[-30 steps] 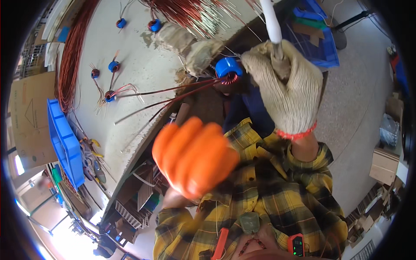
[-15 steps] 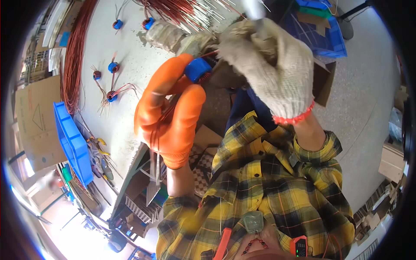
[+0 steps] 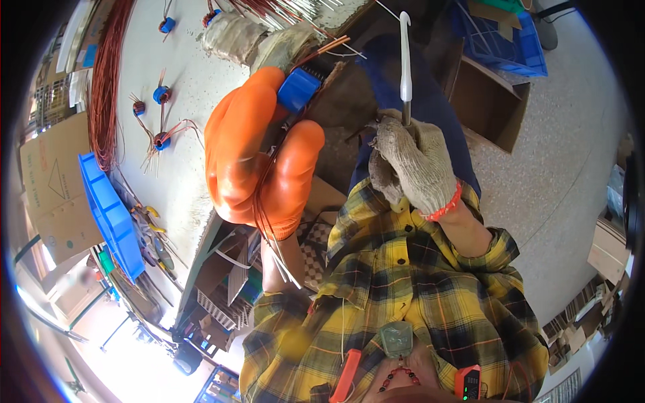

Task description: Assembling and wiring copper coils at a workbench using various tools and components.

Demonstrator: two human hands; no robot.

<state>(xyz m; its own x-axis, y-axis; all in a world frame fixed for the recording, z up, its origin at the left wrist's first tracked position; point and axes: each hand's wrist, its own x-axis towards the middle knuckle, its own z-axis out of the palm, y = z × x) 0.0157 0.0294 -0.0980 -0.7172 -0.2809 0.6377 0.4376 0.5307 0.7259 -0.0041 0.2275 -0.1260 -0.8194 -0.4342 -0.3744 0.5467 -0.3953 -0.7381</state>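
Observation:
My left hand, in an orange coated glove, is closed around a blue ring-shaped coil core with copper wire wound on it. Wire ends stick out beyond the core to the upper right, and more reddish wires trail down across the palm to pale tips. Over my lap, my right hand, in a knitted off-white glove with a red cuff edge, grips a crochet hook. Its white hooked end points up, away from the coil, and a short metal part shows near the fingers.
Several small blue coils lie on the pale worktable, beside a long bundle of reddish wire. A blue tray and pliers are at the left. A cardboard box and blue crate stand to the right.
My right hand has drawn back from the coil, down toward my lap, and the hook now stands upright in clear view. My left hand still holds the coil, shifted slightly up and left.

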